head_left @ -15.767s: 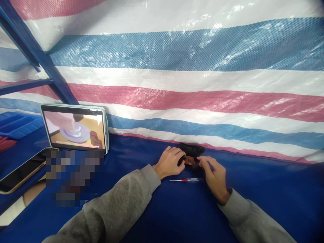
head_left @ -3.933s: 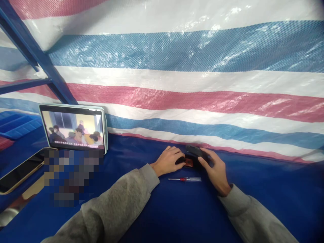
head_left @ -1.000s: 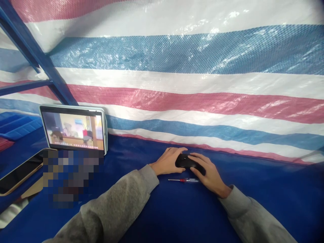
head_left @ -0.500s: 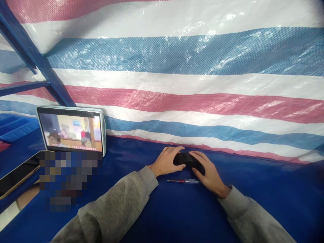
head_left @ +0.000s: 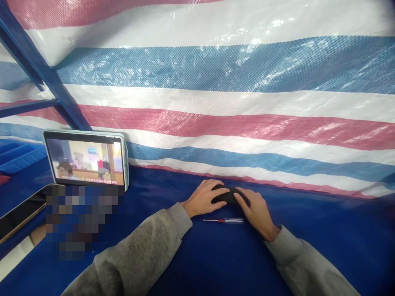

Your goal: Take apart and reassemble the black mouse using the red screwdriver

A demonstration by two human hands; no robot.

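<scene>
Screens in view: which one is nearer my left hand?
The tablet, propped up with a lit picture. The phone, farther from the left hand on the black mouse, has a dark screen.

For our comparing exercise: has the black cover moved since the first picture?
Yes, nearer the person: the black cover lay close to the striped sheet; now it sits farther away, under the left hand and right hand.

Left sleeve (head_left: pixel 132 255), seven o'clock: heathered grey, creased. Right sleeve (head_left: pixel 308 263), four o'clock: matching grey. Cuffs (head_left: pixel 181 218) plain.

Tablet (head_left: pixel 88 161) — phone (head_left: pixel 23 213) — striped sheet (head_left: pixel 216 100) behind
</scene>
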